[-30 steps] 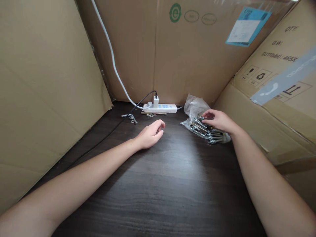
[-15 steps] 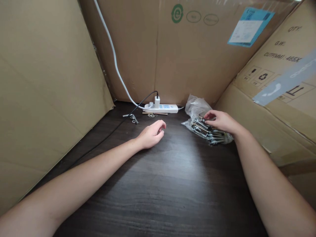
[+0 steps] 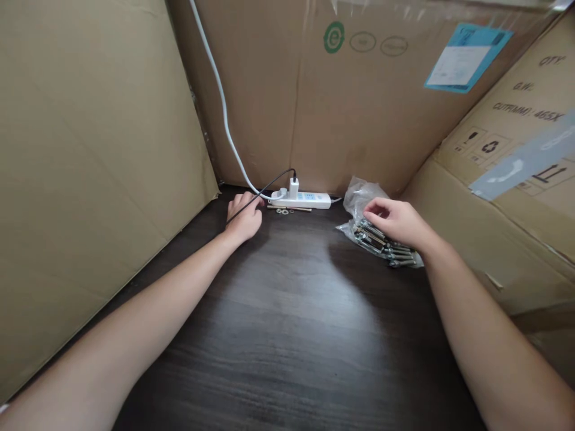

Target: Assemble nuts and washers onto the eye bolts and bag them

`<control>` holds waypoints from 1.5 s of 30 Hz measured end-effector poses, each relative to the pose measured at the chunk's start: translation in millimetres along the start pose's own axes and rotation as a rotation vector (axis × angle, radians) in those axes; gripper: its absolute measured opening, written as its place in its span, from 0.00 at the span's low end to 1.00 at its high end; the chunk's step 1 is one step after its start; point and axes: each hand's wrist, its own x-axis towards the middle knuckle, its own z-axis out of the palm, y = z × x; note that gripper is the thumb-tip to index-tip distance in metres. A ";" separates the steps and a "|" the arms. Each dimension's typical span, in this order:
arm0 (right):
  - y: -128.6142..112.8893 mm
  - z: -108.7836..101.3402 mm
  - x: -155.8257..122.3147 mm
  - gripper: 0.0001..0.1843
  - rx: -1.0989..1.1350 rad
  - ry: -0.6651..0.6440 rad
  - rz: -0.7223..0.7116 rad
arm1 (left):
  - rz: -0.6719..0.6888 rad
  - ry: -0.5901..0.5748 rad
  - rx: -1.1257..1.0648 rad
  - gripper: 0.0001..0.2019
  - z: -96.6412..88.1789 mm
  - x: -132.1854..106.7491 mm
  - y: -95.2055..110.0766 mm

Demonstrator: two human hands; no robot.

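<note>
A clear plastic bag of silver bolts [image 3: 381,242] lies on the dark wooden table [image 3: 291,311] at the right. My right hand [image 3: 398,222] rests on top of it, fingers bent and pinching at the bolt heads. My left hand [image 3: 245,215] is stretched to the back of the table, just left of the white power strip [image 3: 305,199]. Its fingers curl down over the spot where a loose bolt and washers lay, and what is under them is hidden. A thin rod and a few washers [image 3: 283,210] lie in front of the strip.
Cardboard boxes wall the table in on the left [image 3: 90,167], at the back [image 3: 336,102] and on the right [image 3: 507,197]. A white cable [image 3: 222,114] and a black cable [image 3: 269,182] run to the power strip, which has a white charger [image 3: 294,185] plugged in.
My left hand has moved from the middle of the table back and left, covering the loose bolt and washers. My right hand has stayed on the bag, fingers shifting slightly.
</note>
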 end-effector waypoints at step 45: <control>-66.6 88.9 -42.5 0.08 -0.140 -0.160 -0.058 | 0.472 -0.184 0.030 0.07 -17.5 -61.2 75.5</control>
